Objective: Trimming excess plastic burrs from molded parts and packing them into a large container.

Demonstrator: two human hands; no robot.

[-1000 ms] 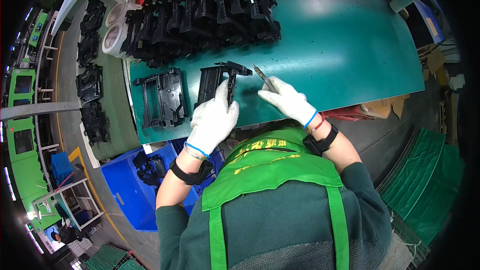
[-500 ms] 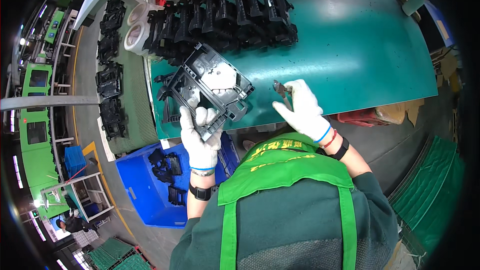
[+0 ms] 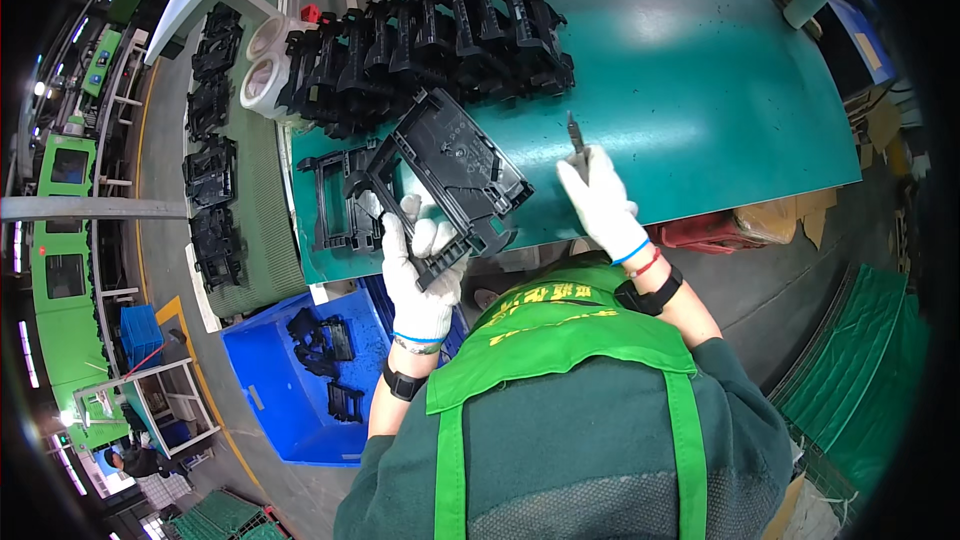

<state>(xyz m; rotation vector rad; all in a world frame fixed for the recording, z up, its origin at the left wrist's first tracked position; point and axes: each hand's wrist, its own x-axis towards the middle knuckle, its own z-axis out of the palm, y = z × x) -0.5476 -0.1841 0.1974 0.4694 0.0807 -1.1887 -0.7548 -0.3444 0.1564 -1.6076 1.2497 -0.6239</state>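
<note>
Left hand (image 3: 425, 275): fingers curled round the near rim of a black frame (image 3: 458, 155), which sits tilted above the left part of the worktop (image 3: 700, 90). Contact with anything beneath: cannot tell. Right hand (image 3: 600, 202): grasping a slim dark tool (image 3: 575, 135), tip toward the worktop's far edge, apart from the frame.

Handling (my judgement): grip the solid rim rather than thin tabs; tilt the plate so light reaches its edges; steady the frame whenever the tool is close, tip clear of the left glove.

Bin (image 3: 290, 430), blue, below the worktop's near left edge: holds loose black parts (image 3: 345, 402), a cluster plus one lying apart.

Second frame (image 3: 325, 205): on the worktop's left end, partly hidden by the held one.

Row of frames (image 3: 435, 40): packed side by side along the worktop's far left side.

Crate (image 3: 140, 335), blue, well left of the worktop: contents too small to tell.
</note>
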